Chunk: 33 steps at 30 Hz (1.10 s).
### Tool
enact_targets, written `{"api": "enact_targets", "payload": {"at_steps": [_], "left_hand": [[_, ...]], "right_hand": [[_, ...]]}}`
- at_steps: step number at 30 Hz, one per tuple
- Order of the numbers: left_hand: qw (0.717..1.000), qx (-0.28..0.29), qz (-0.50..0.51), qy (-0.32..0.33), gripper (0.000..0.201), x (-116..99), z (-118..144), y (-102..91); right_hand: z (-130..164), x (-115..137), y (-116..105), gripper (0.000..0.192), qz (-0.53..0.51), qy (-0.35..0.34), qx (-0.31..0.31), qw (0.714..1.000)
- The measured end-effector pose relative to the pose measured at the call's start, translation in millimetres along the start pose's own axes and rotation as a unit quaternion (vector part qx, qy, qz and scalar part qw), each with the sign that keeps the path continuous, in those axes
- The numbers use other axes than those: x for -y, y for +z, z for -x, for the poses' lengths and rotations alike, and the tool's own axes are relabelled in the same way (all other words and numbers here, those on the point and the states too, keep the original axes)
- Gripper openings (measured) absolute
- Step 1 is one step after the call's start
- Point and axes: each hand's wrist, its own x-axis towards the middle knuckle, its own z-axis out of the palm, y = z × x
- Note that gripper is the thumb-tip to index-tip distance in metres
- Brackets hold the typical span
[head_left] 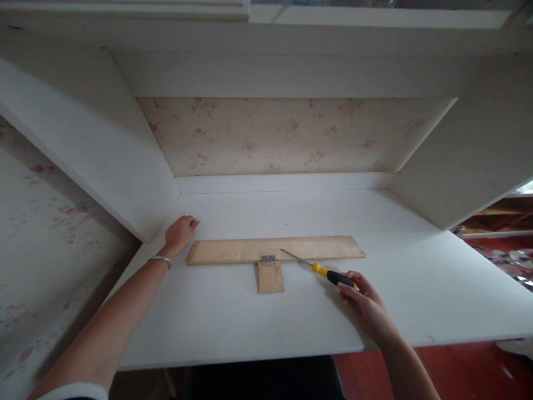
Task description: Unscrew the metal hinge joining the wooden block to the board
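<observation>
In my right hand is a screwdriver with a yellow and black handle. Its metal shaft points left, its tip over the long wooden board. A metal hinge sits at the board's near edge and joins it to a short wooden block that extends toward me. Beyond the board's left end, my left hand is closed, fingertips pinched together. Something tiny and pale seems to show at those fingertips, too small to name.
The board lies on a white desktop, with white side panels left and right and a shelf overhead. Floral wallpaper covers the back. A dark chair seat is below the front edge, glassware at far right.
</observation>
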Motion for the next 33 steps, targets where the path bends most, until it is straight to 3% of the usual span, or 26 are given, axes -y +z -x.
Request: {"api": "enact_targets", "payload": {"at_steps": [10,15,18,22,25,28,31,33], "left_hand": [[0.999,0.014,0.020,-0.037,0.034,7,-15,17.9],[0.998,0.004,0.036,-0.052,0.036,9,-16,21.3],[0.997,0.001,0.051,-0.053,0.034,9,-16,21.1],[0.991,-0.022,0.105,-0.077,0.035,5,-11,12.5],[0.982,-0.065,0.161,-0.072,0.034,-8,10,-1.8],[0.961,-0.080,0.261,-0.029,0.033,-31,49,-17.4],[0.932,-0.025,0.359,-0.030,0.036,-59,100,-26.2],[0.908,0.043,0.417,-0.029,0.038,-77,132,-28.9]], "right_hand": [[1,0,2,0.034,0.004,-0.012,-0.013,1.000],[2,1,0,0.051,0.004,0.003,-0.034,0.999],[2,0,1,0.054,-0.058,-0.009,-0.052,0.997],[-3,6,14,0.038,-0.164,-0.076,-0.135,0.974],[-13,21,31,0.031,-0.212,-0.137,-0.205,0.946],[-27,44,51,0.031,-0.256,-0.185,-0.239,0.918],[-37,68,76,0.035,-0.288,-0.211,-0.221,0.908],[-38,83,96,0.033,-0.302,-0.231,-0.178,0.908]]}}
